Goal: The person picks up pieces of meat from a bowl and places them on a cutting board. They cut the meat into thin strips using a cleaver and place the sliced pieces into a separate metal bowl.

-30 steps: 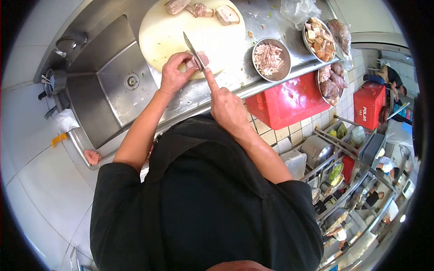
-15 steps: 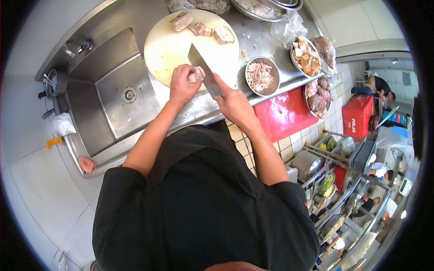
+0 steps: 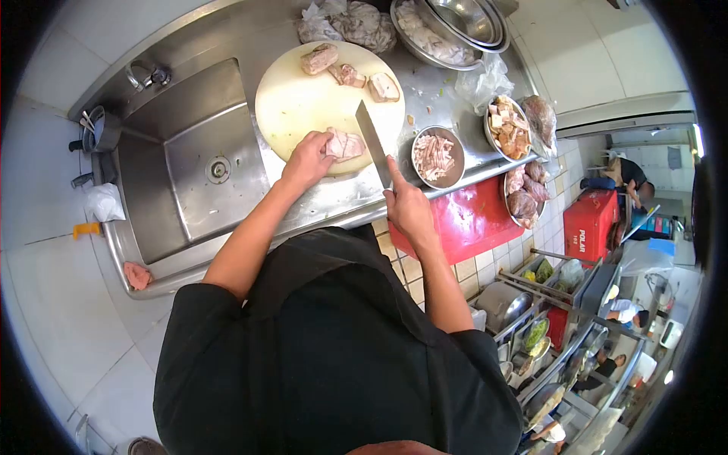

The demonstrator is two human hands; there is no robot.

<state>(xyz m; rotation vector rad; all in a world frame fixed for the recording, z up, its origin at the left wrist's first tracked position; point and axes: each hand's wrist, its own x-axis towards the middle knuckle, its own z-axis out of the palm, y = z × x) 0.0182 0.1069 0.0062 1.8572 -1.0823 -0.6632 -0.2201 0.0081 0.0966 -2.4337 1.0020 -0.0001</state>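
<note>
On a round pale cutting board, my left hand is closed on the left end of a pale pink piece of meat near the board's front edge. My right hand grips the handle of a cleaver, whose blade points away from me just right of that meat, with a gap between. At the board's far side lie a chunk of meat, smaller pieces and a thick cut piece. A steel bowl of meat strips stands right of the cleaver.
A steel sink is at the left. Bowls of cut meat and larger chunks stand at the right, above a red container. Bagged meat lies behind the board. Other people are in the right background.
The cleaver and my right hand have moved right, away from the meat. More of the meat now shows beside my left hand. The camera view has shifted slightly.
</note>
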